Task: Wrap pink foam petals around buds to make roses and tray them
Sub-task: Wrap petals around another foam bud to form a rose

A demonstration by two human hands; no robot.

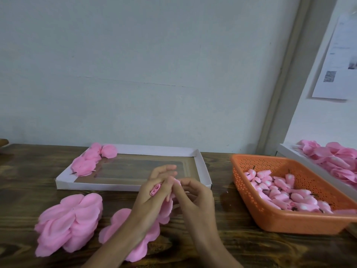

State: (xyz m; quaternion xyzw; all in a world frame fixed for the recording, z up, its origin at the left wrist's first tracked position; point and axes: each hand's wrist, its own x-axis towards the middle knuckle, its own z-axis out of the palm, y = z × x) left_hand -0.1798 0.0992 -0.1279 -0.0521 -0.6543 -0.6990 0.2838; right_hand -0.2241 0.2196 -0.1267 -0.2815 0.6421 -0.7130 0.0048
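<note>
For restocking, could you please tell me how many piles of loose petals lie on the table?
2. One petal pile lies at the table's near left; the second pile is right of it, partly hidden under the left forearm. More may be hidden.

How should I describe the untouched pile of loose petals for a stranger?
On the wooden table, find the central white tray. Before its left corner lies a thick petal pile; unlike the pile under the arm, it lies uncovered.

Dark wooden table [29, 190] bearing a white cardboard tray [201, 167]; orange basket [289, 223] to the tray's right; two pink petal stacks [69, 219] in front of the tray.
</note>
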